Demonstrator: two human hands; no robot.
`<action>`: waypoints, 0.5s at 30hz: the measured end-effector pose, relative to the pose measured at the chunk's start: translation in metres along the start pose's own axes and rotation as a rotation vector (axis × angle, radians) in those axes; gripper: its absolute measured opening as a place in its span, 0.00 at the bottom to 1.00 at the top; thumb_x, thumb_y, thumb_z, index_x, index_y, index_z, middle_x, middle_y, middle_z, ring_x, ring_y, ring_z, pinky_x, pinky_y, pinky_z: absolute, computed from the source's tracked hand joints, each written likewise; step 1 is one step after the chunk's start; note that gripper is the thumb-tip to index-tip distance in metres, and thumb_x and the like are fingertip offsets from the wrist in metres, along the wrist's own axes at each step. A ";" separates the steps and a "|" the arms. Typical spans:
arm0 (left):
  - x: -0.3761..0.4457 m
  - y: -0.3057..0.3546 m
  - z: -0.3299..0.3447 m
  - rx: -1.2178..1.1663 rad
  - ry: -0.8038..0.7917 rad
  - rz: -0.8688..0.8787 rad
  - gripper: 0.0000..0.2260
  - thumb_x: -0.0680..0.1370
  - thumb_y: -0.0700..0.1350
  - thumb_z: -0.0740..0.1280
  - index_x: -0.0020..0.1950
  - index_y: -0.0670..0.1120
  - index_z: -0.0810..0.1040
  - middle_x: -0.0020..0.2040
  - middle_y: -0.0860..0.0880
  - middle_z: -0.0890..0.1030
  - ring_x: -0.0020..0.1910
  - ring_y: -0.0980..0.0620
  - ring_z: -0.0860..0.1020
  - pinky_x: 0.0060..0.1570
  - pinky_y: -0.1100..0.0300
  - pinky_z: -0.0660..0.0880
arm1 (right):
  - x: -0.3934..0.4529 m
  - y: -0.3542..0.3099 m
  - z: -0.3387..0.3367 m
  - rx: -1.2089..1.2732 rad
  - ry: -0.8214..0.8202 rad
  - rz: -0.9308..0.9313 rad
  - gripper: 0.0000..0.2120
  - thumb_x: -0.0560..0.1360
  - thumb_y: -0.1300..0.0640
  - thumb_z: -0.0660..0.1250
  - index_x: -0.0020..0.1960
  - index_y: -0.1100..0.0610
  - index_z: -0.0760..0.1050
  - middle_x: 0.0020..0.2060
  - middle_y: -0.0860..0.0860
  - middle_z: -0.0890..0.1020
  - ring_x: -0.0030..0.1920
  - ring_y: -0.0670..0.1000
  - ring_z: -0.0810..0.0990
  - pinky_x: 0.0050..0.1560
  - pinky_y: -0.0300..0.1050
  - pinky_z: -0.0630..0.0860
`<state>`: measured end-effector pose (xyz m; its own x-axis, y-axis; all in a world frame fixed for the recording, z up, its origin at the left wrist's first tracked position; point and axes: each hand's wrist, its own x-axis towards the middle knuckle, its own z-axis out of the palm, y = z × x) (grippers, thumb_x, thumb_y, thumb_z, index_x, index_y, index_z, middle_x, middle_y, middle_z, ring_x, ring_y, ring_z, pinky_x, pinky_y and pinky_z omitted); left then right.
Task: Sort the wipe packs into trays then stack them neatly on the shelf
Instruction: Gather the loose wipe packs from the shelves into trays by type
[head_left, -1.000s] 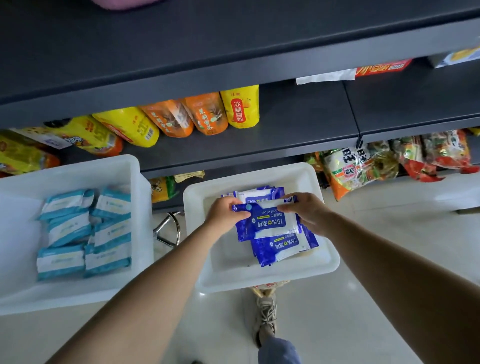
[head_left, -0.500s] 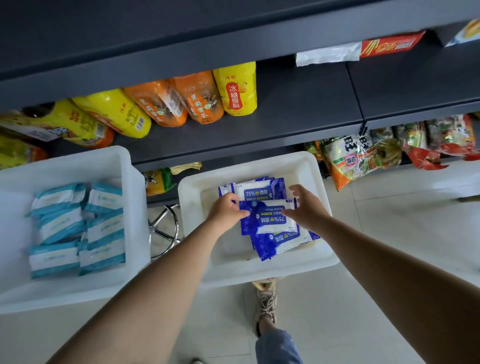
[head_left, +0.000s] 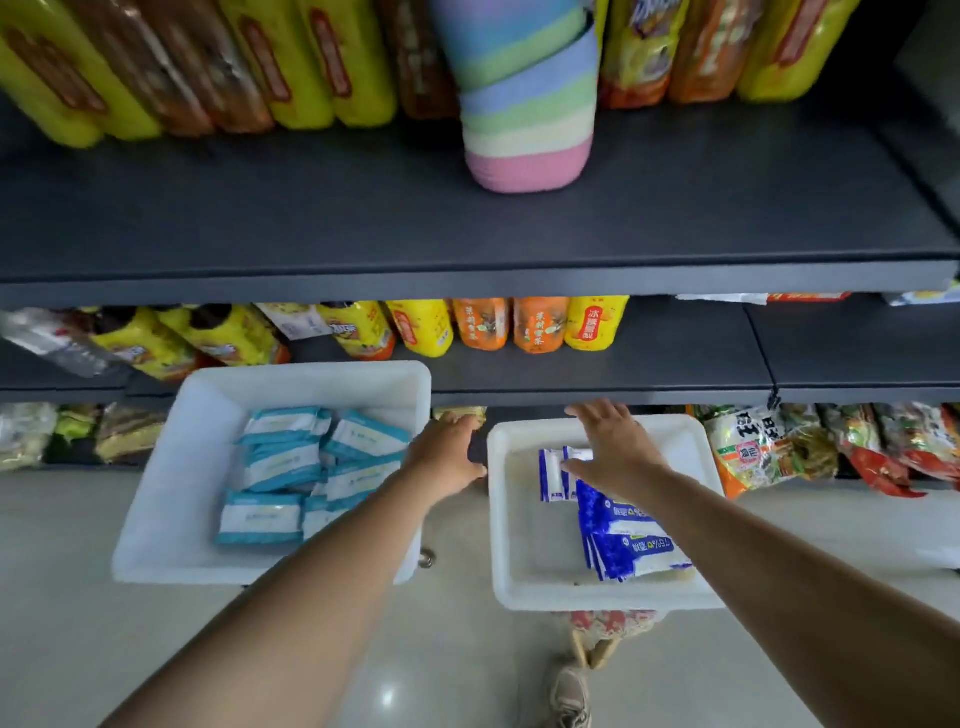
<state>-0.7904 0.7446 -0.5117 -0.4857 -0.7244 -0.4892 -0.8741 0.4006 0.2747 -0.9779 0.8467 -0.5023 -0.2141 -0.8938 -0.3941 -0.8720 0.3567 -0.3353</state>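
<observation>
Wipe packs: dark blue packs loosely fanned in right tray, teal packs in left tray. Left hand and right hand spread, nothing gripped. Risk: fan slides when tray is lifted.

One head-worn camera, looking forward and down at a shop shelf unit.

The single wide-angle view sits above the person's outstretched arms and faces the dark shelves head-on, tilted down enough that the pale floor and one shoe fill the bottom edge. The two white trays lie at arm's reach in the middle of the frame, with the left hand and right hand spread over them. The upper shelf is close to the lens, so its bottles loom large and blurred along the top. Straight edges bow toward the borders. There is no second view to share any part of the scene.
</observation>
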 end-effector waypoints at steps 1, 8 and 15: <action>-0.012 -0.013 -0.016 0.017 0.023 0.002 0.26 0.73 0.50 0.70 0.69 0.48 0.67 0.66 0.46 0.70 0.66 0.45 0.69 0.62 0.53 0.70 | -0.004 -0.022 -0.010 -0.030 0.032 -0.026 0.32 0.75 0.47 0.67 0.75 0.52 0.59 0.71 0.52 0.65 0.71 0.53 0.61 0.68 0.49 0.64; -0.121 -0.122 -0.132 0.054 0.202 0.070 0.27 0.74 0.50 0.69 0.70 0.48 0.66 0.66 0.47 0.69 0.66 0.47 0.68 0.63 0.52 0.69 | -0.049 -0.205 -0.059 -0.127 0.275 -0.212 0.28 0.75 0.47 0.67 0.72 0.51 0.64 0.69 0.50 0.68 0.71 0.52 0.61 0.69 0.49 0.61; -0.236 -0.230 -0.265 0.134 0.393 0.136 0.25 0.74 0.49 0.69 0.69 0.48 0.67 0.66 0.47 0.69 0.67 0.46 0.68 0.60 0.55 0.68 | -0.090 -0.401 -0.113 -0.093 0.476 -0.301 0.28 0.74 0.49 0.68 0.71 0.51 0.65 0.68 0.49 0.67 0.70 0.51 0.61 0.69 0.50 0.61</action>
<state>-0.4742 0.6750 -0.2403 -0.5808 -0.8083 -0.0968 -0.8077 0.5574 0.1922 -0.6586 0.7528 -0.2356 -0.1065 -0.9839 0.1438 -0.9557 0.0614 -0.2880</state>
